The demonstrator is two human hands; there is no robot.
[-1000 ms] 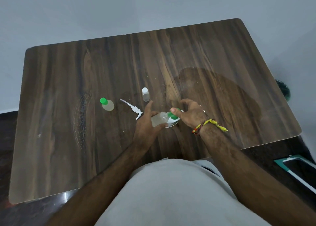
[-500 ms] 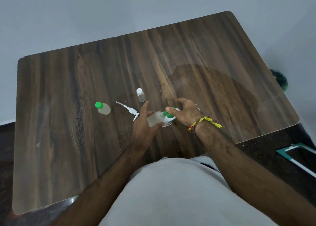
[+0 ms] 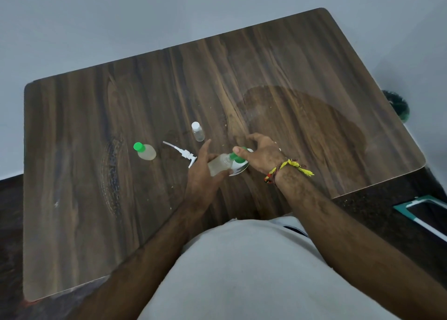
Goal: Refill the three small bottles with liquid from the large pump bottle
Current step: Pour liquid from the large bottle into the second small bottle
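Observation:
My left hand (image 3: 202, 174) grips a small clear bottle (image 3: 217, 166), tilted with its neck toward the right. My right hand (image 3: 262, 153) pinches the green cap (image 3: 238, 157) at that bottle's neck between thumb and fingers. Under both hands shows a white rounded piece with green marks (image 3: 239, 170), perhaps the large bottle, mostly hidden. The white pump head with its tube (image 3: 182, 153) lies loose on the table, left of my left hand. A small bottle with a green cap (image 3: 145, 151) lies further left. A small clear bottle with a white cap (image 3: 197, 132) stands behind my left hand.
The wooden table (image 3: 302, 77) has a darker round patch on its right half. A green brush-like object (image 3: 399, 105) sits off the table's right edge. A teal and white frame (image 3: 420, 209) lies on the dark floor at the right.
Both hands stay together on the small bottle and its green cap. The view has shifted slightly; the other bottles and the pump head have not moved.

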